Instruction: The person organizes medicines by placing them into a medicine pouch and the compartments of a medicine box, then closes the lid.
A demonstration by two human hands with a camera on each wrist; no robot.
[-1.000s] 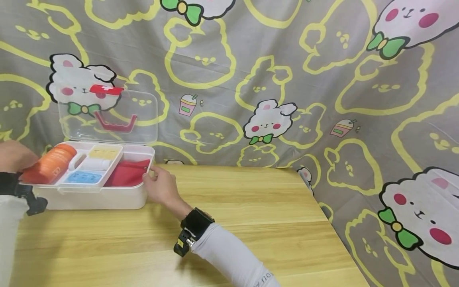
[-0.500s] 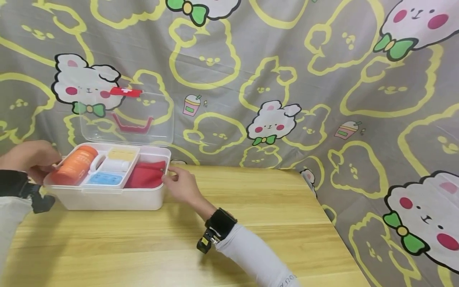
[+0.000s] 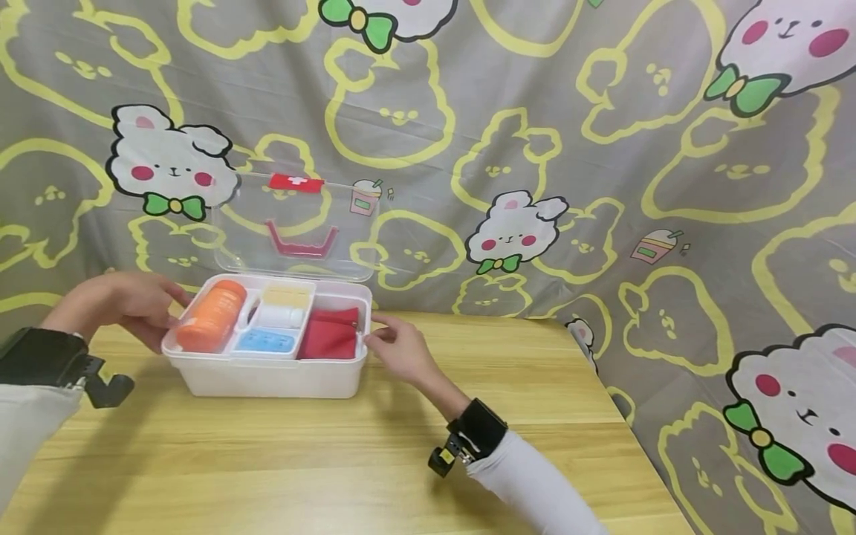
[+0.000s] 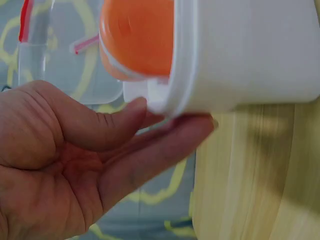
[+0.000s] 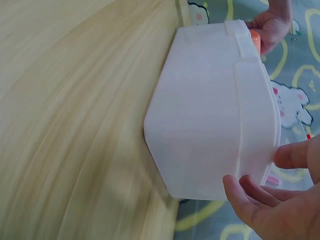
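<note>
A white first-aid box (image 3: pixel 267 380) stands on the table, its clear lid (image 3: pixel 230 245) raised at the back with a red latch (image 3: pixel 281 183) bearing a white cross. My left hand (image 3: pixel 137 301) grips the box's left rim, thumb on top and fingers beneath, as the left wrist view shows. At the opposite end my right hand (image 3: pixel 404 349) pinches the right rim. Inside lie a printed orange cylinder (image 3: pixel 214 316), a red pouch (image 3: pixel 331 342), and a compartmented tray holding a blue pack (image 3: pixel 264 341), a white roll (image 3: pixel 279 318) and a yellowish pack (image 3: pixel 286 297).
The box is on a wood-grain table (image 3: pixel 321 461), near its back edge. Behind it hangs a grey curtain (image 3: pixel 428 178) with cartoon rabbits, and the curtain continues along the table's right side. The raised lid overlaps the curtain in the head view.
Both hands have moved the first-aid box to the right along the table, with the lid still raised. Its contents have travelled with it.
</note>
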